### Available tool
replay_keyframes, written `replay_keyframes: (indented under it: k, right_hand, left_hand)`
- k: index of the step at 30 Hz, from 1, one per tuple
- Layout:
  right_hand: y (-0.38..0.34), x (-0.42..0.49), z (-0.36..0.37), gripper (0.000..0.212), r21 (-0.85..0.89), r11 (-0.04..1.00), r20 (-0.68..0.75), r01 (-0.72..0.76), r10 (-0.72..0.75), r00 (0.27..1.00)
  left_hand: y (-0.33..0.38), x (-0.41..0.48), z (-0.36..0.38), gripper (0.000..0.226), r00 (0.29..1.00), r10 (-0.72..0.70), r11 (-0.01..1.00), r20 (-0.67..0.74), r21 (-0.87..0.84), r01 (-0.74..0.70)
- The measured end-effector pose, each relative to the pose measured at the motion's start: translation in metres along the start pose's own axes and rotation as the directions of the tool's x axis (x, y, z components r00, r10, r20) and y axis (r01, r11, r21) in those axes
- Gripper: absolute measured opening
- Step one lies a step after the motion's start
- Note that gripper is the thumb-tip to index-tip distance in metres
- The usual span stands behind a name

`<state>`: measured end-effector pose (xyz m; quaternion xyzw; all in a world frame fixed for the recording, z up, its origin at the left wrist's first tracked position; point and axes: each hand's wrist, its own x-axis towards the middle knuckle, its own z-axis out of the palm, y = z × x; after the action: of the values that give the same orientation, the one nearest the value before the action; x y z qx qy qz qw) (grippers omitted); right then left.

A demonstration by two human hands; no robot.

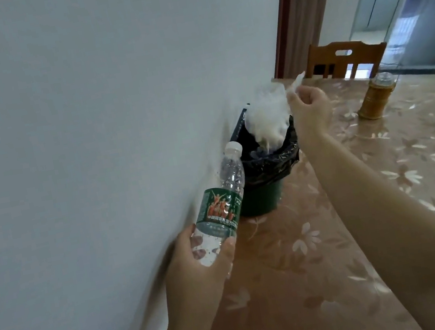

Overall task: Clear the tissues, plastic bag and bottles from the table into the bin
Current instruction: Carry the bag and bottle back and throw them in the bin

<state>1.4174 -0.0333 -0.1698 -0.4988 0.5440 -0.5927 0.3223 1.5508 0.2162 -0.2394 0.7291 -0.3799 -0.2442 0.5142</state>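
Note:
A small green bin lined with a black bag stands on the table against the wall. My right hand is above and just right of the bin's mouth, pinching a white plastic bag that hangs blurred over the opening. My left hand is nearer to me, left of the bin, gripping the base of a clear water bottle with a green label and white cap, tilted toward the bin. A second bottle with brownish contents stands upright at the far right of the table.
The table wears a brown floral cloth and runs along a white wall on the left. A wooden chair stands at the far end, with a doorway and glass doors behind it.

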Motion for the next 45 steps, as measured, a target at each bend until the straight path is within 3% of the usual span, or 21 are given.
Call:
replay_keyframes:
  k: [3, 9, 12, 20, 24, 31, 38, 42, 45]
  right_hand:
    - [0.025, -0.024, -0.005, 0.038, -0.089, 0.996, 0.174, -0.018, 0.033, 0.984]
    - [0.044, -0.084, -0.034, 0.049, -0.188, 0.969, 0.474, 0.159, -0.052, 0.879]
    - [0.04, -0.103, -0.052, 0.055, -0.185, 0.961, 0.552, 0.204, -0.07, 0.831]
    - [0.018, -0.111, -0.087, 0.051, 0.06, 0.995, 0.542, -0.085, 0.039, 0.84]
    - [0.02, -0.104, -0.097, 0.041, 0.154, 0.968, 0.533, -0.198, 0.087, 0.842]
    - [0.027, -0.09, -0.11, 0.021, 0.325, 0.898, 0.451, -0.297, 0.129, 0.883]
    - [0.022, -0.065, -0.123, 0.022, 0.39, 0.908, 0.184, -0.152, 0.085, 0.979]
    - [0.023, -0.054, -0.127, 0.022, 0.426, 0.904, -0.047, -0.023, 0.047, 0.998]
    - [0.024, -0.046, -0.12, 0.022, 0.483, 0.875, -0.19, 0.024, 0.078, 0.979]
  left_hand:
    - [-0.002, 0.0, -0.001, 0.054, 1.0, -0.007, 1.0, -0.017, 0.011, 0.008]
    - [0.004, -0.008, -0.004, 0.054, 0.997, 0.075, 0.995, 0.002, 0.062, -0.075]
    - [0.003, -0.012, -0.009, 0.057, 0.994, 0.099, 0.992, 0.051, 0.073, -0.103]
    - [-0.004, -0.016, -0.011, 0.071, 0.952, 0.095, 0.994, 0.291, 0.016, -0.105]
    - [-0.004, -0.009, 0.001, 0.065, 0.925, 0.098, 0.994, 0.368, 0.015, -0.111]
    - [-0.004, 0.014, 0.018, 0.067, 0.896, 0.183, 0.971, 0.405, 0.065, -0.228]
    - [0.017, 0.06, 0.048, 0.074, 0.874, 0.325, 0.915, 0.362, 0.111, -0.387]
    - [0.027, 0.095, 0.074, 0.051, 0.831, 0.437, 0.849, 0.345, 0.147, -0.507]
    - [0.028, 0.119, 0.094, 0.032, 0.833, 0.489, 0.826, 0.258, 0.171, -0.538]
